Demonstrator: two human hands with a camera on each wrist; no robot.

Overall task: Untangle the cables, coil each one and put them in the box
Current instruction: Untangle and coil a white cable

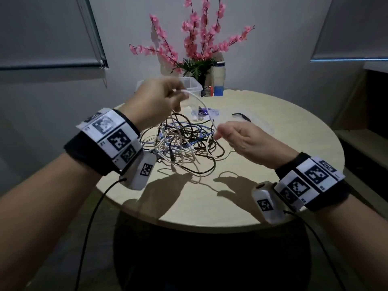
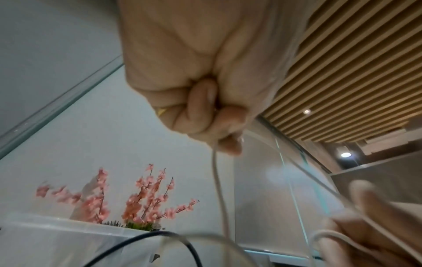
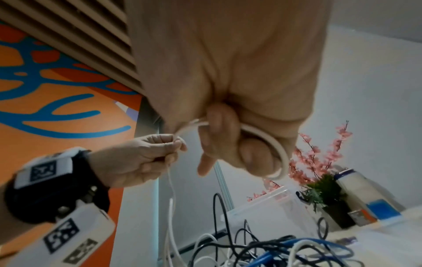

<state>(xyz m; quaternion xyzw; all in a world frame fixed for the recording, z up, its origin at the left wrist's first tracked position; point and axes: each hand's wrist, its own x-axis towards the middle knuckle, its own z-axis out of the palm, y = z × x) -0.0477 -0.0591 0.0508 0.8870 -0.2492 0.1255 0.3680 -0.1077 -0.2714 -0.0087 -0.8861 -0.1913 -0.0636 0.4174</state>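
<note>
A white cable (image 1: pixel 200 101) arched between both raised hands above the table's (image 1: pixel 262 185) middle: the left hand (image 1: pixel 156 99) pinched one stretch with curled fingers, and the right hand (image 1: pixel 241 137) curled round another stretch. Below them lay the tangle of cables (image 1: pixel 184 141), white, black and blue. A clear plastic box (image 1: pixel 194 84) stood near the far edge; its contents could not be made out. No writing was legible.

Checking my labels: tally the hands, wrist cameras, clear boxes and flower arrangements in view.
hands: 2, left hand and right hand
wrist cameras: 2
clear box: 1
flower arrangement: 1
total: 6
</note>
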